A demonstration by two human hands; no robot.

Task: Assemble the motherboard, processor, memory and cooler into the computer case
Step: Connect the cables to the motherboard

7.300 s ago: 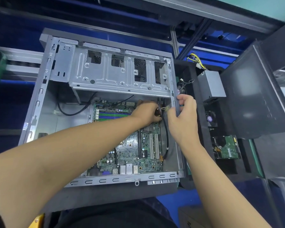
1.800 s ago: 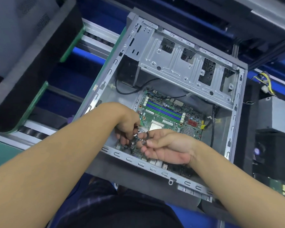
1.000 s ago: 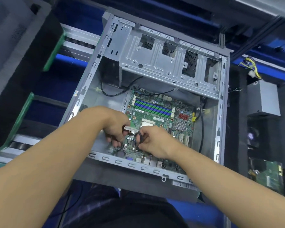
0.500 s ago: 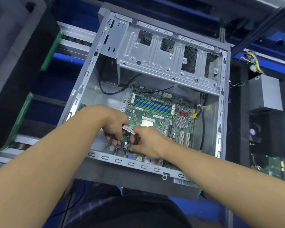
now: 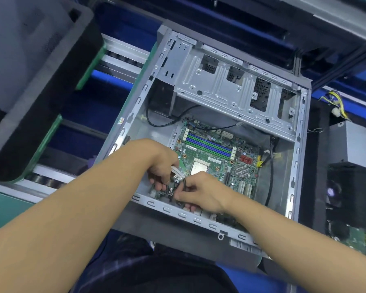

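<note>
An open grey computer case (image 5: 297,157) lies on its side with the green motherboard (image 5: 239,163) inside. The square metal processor (image 5: 200,167) sits in its socket, below empty blue and green memory slots (image 5: 209,145). At the board's near-left corner, my left hand (image 5: 160,166) pinches a white cable connector (image 5: 176,173). My right hand (image 5: 201,192) is beside it, fingers closed on a thin black cable (image 5: 184,183) near a small black socket. No cooler is mounted on the board.
A silver drive cage (image 5: 230,87) spans the case's far side. A black cable (image 5: 269,178) runs along the case's right wall. A grey power supply (image 5: 350,142) with yellow wires stands to the right, with a loose green board (image 5: 356,240) below it. A big dark tray (image 5: 36,85) lies at left.
Seven seconds ago both hands worked at the case's upper right edge; they have since moved to the board's near-left corner. In the last second they stay there handling the connector, and the view shifts slightly.
</note>
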